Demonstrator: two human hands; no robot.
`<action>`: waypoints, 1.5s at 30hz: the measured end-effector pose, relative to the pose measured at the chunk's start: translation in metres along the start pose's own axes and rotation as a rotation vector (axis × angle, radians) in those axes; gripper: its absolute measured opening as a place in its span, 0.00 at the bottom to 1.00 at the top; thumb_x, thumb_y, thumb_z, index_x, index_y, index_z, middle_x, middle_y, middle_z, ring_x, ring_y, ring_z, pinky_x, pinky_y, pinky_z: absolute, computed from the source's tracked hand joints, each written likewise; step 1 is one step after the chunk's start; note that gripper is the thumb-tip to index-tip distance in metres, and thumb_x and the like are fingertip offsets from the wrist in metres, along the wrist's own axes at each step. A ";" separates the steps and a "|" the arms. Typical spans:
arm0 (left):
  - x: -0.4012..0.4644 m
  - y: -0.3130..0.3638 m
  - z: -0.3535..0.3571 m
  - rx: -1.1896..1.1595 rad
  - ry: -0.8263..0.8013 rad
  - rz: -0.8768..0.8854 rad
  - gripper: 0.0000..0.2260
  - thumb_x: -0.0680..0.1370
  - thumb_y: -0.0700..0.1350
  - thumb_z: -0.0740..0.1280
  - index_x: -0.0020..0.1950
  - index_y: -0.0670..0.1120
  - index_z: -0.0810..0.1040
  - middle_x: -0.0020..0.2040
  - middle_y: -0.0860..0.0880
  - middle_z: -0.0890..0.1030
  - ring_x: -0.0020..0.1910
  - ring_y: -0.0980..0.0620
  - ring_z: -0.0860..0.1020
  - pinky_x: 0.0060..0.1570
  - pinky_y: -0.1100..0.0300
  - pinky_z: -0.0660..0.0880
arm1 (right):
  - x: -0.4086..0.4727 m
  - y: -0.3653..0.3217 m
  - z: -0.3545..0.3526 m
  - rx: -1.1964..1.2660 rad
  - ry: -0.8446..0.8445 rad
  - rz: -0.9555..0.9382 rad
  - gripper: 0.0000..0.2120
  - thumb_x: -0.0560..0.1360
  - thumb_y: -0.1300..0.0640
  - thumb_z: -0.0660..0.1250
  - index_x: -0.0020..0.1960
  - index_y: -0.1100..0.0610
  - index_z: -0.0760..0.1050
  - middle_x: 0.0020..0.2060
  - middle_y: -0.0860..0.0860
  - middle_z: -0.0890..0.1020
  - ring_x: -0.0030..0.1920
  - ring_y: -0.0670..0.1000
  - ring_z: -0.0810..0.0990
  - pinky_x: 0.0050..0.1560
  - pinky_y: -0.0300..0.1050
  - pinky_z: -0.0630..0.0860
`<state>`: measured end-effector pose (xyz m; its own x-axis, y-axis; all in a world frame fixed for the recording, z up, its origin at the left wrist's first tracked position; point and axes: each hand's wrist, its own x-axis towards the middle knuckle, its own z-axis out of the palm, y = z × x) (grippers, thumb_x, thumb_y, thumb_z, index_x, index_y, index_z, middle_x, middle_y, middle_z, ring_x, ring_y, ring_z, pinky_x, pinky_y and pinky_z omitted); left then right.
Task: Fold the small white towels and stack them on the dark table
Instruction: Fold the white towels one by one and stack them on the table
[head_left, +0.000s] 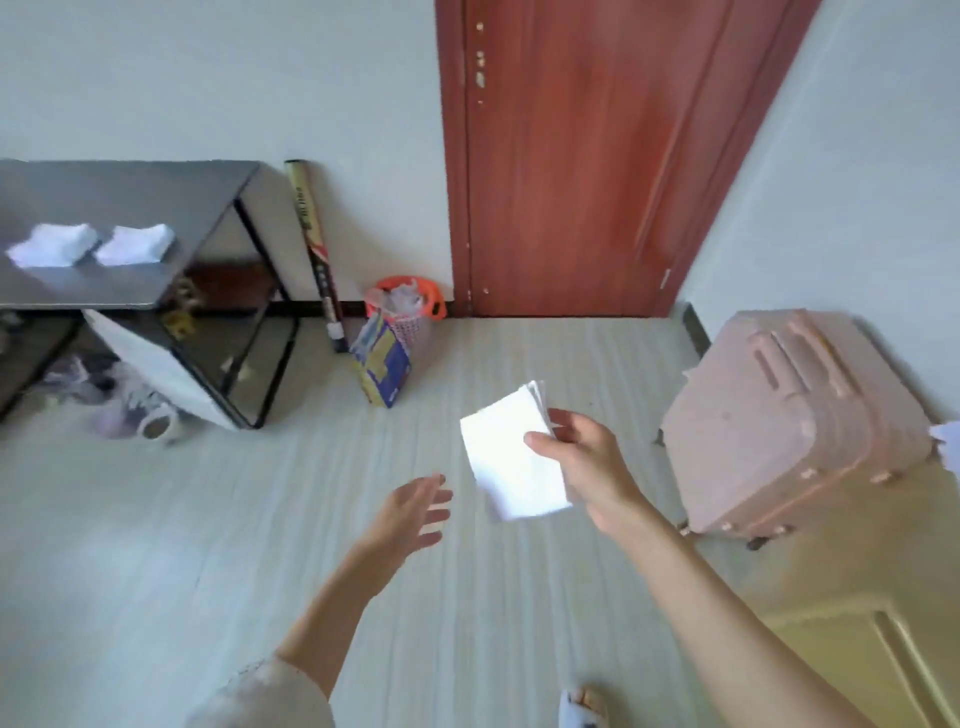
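Above the pale floor (260, 519), out in front of the person and well apart from the dark tabletop (119, 208): one small white towel (506, 457), folded to a flat rectangle, layered edges fanning slightly at its far corner. Handling, as it looks from here: light, soft, limp, not fragile and not slippery; a fold that will likely sag or fall open if held by a single corner, so best taken along one side edge with all the layers pinched together, or carried flat on a palm. Right hand (582, 462): grips the towel at its right edge, thumb laid across the top face, fingers curled behind; arm stretched forward and to the left from the lower right, wrist nearly straight. Left hand (410, 512): holds nothing, fingers straight and loosely spread, palm turned towards the towel, just short of its lower left corner without touching it; forearm raised from the lower left, a light sleeve at the elbow. On the tabletop, far left: two piles of folded white towels (91, 244), side by side, close together. Also present: red-brown door (597, 156), pink suitcase (789, 415) on the floor at right, orange basket (410, 306) by the wall.
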<state>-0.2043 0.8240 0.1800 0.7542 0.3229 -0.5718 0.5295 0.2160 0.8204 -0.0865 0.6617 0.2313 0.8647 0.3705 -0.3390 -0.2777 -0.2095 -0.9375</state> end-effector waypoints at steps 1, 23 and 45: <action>-0.006 0.003 -0.029 -0.173 -0.027 -0.043 0.18 0.80 0.54 0.57 0.61 0.44 0.74 0.57 0.45 0.79 0.53 0.47 0.77 0.52 0.54 0.74 | 0.000 -0.009 0.030 0.024 -0.098 0.029 0.13 0.71 0.66 0.69 0.56 0.65 0.77 0.45 0.56 0.83 0.44 0.54 0.81 0.46 0.44 0.76; 0.081 0.129 -0.509 -0.430 0.469 0.193 0.15 0.81 0.54 0.55 0.51 0.49 0.79 0.44 0.48 0.84 0.41 0.52 0.82 0.36 0.60 0.79 | 0.214 -0.120 0.540 -0.014 -0.855 0.309 0.23 0.76 0.44 0.62 0.59 0.62 0.77 0.57 0.62 0.78 0.58 0.62 0.77 0.65 0.59 0.70; 0.367 0.224 -0.854 0.017 0.350 0.025 0.12 0.80 0.47 0.59 0.37 0.47 0.69 0.33 0.50 0.68 0.31 0.53 0.68 0.29 0.62 0.68 | 0.459 -0.170 0.850 -0.100 -0.354 0.325 0.09 0.78 0.57 0.62 0.53 0.62 0.78 0.46 0.54 0.83 0.45 0.52 0.81 0.48 0.51 0.78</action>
<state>-0.1406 1.7783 0.1603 0.5897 0.6246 -0.5120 0.5213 0.1897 0.8320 0.0019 1.6368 0.1681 0.5394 0.5530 -0.6350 -0.4532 -0.4449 -0.7724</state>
